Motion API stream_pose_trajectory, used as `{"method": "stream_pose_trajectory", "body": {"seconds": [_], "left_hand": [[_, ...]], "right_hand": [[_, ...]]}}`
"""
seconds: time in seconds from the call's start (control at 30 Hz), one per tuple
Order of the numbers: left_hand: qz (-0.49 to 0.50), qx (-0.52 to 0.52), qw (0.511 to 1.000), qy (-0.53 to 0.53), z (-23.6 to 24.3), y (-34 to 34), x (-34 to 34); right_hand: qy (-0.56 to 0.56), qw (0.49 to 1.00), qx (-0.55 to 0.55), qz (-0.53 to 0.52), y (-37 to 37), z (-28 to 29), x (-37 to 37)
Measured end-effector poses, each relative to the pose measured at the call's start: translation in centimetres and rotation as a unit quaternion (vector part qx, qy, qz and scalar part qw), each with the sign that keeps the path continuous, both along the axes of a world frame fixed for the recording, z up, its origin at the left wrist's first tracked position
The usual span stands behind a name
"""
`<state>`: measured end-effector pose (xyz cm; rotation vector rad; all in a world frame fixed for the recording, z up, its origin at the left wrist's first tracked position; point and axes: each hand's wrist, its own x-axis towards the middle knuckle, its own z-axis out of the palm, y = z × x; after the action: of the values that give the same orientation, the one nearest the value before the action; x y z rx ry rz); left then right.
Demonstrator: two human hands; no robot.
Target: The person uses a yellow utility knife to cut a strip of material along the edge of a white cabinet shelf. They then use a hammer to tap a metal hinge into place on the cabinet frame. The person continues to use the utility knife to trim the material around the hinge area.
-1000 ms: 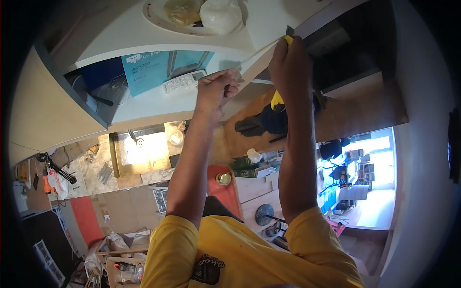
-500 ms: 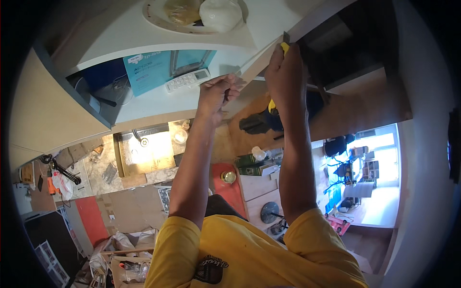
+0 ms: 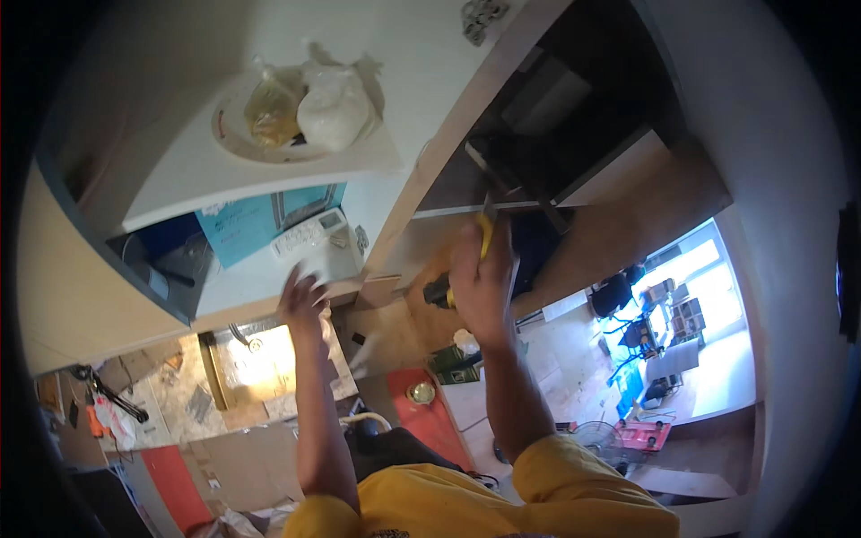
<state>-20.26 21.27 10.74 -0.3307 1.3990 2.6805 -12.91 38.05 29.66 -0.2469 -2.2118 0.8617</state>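
Note:
My left hand (image 3: 303, 303) is near the lower shelf's front edge, fingers apart and holding nothing. My right hand (image 3: 482, 291) is wrapped round a yellow-and-black utility knife (image 3: 486, 235), its blade end pointing up and its dark lower end showing beside the palm. That hand is in front of the dark cabinet opening, apart from the pale shelf edge (image 3: 395, 211). A blurred pale strip (image 3: 366, 355) is in the air below and between my hands. On the lower shelf, a white remote control (image 3: 308, 233) lies by a blue box (image 3: 247, 229).
Above, a plate (image 3: 224, 125) bears a white plastic bag (image 3: 336, 108) and a clear bag with yellowish contents (image 3: 272, 112). Below are a lit sink (image 3: 269, 368), a red surface (image 3: 413, 412) with a round jar, and a fan (image 3: 599, 438). A bright window (image 3: 708, 269) is at right.
Both hands have come down from the shelf edge, my left also moving left. The thin strip between them has left my left hand. The view has shifted, showing more of the upper shelf.

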Motion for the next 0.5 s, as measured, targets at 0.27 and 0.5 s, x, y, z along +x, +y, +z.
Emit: {"method": "stream_pose_trajectory", "body": {"seconds": [0.27, 0.5], "left_hand": [[0.231, -0.315, 0.734, 0.556, 24.8, 5.5, -1.0], [0.378, -0.286, 0.670, 0.572, 35.4, 16.1, -5.1]], "right_hand": [[-0.340, 0.919, -0.201, -0.003, 4.9, -23.7, 15.3], [-0.443, 0.883, -0.125, 0.091, 2.7, -32.2, 24.4]]}}
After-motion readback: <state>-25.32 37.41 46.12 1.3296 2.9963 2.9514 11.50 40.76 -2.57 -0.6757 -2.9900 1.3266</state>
